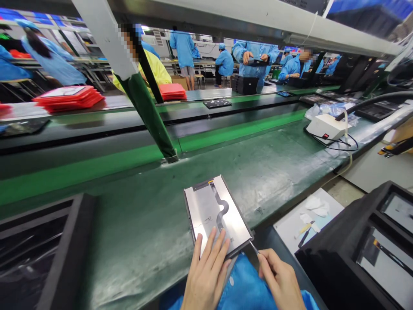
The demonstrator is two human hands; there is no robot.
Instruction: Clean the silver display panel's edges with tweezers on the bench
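Note:
A tablet-sized display panel [201, 209] lies back side up on the green bench near its front edge. Its back is silvery, with a dark curved ribbon cable [222, 209] and a black frame around it. My left hand [208, 267] rests flat on the near end of the panel, fingers stretched out. At the panel's near right corner, my right hand [279, 275] pinches a thin silvery metal tool [254, 246]. The tool's tip is at the corner; the fingers hide the rest, so I cannot tell its exact kind.
A black foam tray [87, 224] stands at the left; black foam trays with panels [342, 241] are stacked at the right. A white box-shaped device [327, 127] with a hose sits farther along. A green post [148, 116] rises ahead. Co-workers in blue [182, 43] are beyond the line.

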